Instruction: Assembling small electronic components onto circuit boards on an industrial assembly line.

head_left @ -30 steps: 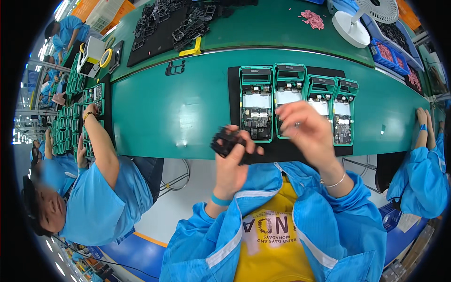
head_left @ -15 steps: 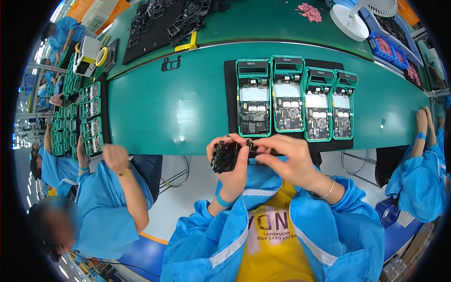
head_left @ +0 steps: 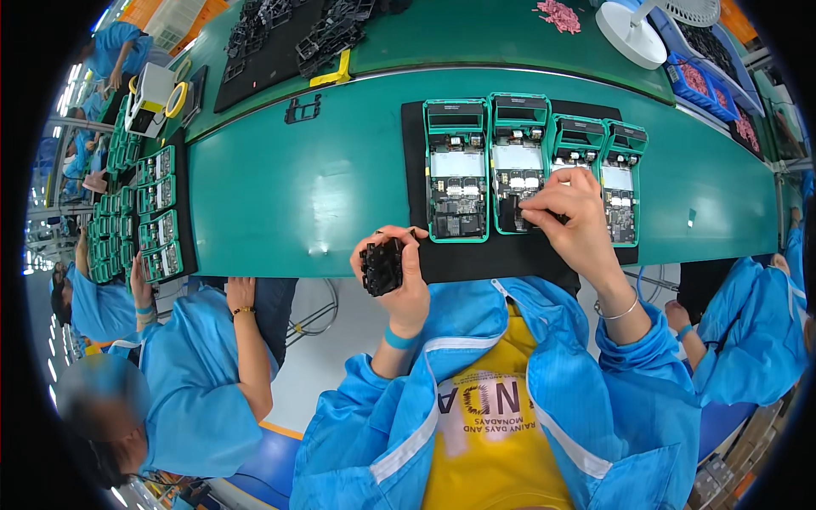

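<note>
My left hand [head_left: 403, 280] is closed around a bunch of black plastic brackets [head_left: 382, 268] just off the table's front edge. Over the row of green-rimmed device housings [head_left: 456, 223] with bare circuit boards, my right hand [head_left: 578, 212] reaches to the second one from the left. Its thumb and forefinger pinch a black plastic bracket [head_left: 511, 214] at the lower end of that housing's circuit board [head_left: 518, 184]. The fingers partly cover this bracket, so I cannot tell how it sits. The row rests on a black mat [head_left: 416, 161].
One black bracket [head_left: 303, 108] lies alone on the green table [head_left: 255, 195]. Heaps of black parts [head_left: 331, 38], a pink pile [head_left: 559, 16] and a white fan [head_left: 631, 36] are farther back. A co-worker [head_left: 200, 374] sits at left beside more housings [head_left: 160, 212]; another person [head_left: 748, 331] sits at right.
My right hand has left my left hand and moved forward and right to the second housing, carrying a bracket. The left hand has shifted slightly left with its bunch. The left co-worker's raised hand has come down.
</note>
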Motion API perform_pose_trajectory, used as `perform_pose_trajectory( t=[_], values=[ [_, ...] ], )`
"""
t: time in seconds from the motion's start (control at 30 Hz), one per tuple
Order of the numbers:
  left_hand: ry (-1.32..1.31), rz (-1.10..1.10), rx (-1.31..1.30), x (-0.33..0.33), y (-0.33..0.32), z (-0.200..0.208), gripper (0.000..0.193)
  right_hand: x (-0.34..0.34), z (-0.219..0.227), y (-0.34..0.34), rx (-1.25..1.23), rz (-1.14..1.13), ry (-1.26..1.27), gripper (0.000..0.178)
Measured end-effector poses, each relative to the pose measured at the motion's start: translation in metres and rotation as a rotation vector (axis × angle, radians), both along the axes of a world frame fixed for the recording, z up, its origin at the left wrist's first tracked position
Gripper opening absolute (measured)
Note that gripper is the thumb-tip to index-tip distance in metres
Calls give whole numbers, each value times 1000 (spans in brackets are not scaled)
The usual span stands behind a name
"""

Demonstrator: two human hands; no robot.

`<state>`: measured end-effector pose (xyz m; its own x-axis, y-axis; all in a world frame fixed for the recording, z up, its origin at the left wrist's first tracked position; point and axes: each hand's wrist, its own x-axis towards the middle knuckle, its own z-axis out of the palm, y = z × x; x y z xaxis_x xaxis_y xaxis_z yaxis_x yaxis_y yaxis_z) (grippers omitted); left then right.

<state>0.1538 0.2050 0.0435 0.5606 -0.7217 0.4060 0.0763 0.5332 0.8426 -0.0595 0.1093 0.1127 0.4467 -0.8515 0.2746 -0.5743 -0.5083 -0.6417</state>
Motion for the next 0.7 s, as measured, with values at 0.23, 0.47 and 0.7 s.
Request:
perform_pose_trajectory(
  t=[0.23,0.47,0.7],
  values=[
    [47,-18,5,1,-1,-1,39,9,1,-3,-58,7,59,8],
    [39,-13,7,0,-2,0,39,28,-2,4,-248,18,-49,24],
    [57,-10,64,-1,2,4,40,61,-5,13,-368,215,165,19]
  ],
)
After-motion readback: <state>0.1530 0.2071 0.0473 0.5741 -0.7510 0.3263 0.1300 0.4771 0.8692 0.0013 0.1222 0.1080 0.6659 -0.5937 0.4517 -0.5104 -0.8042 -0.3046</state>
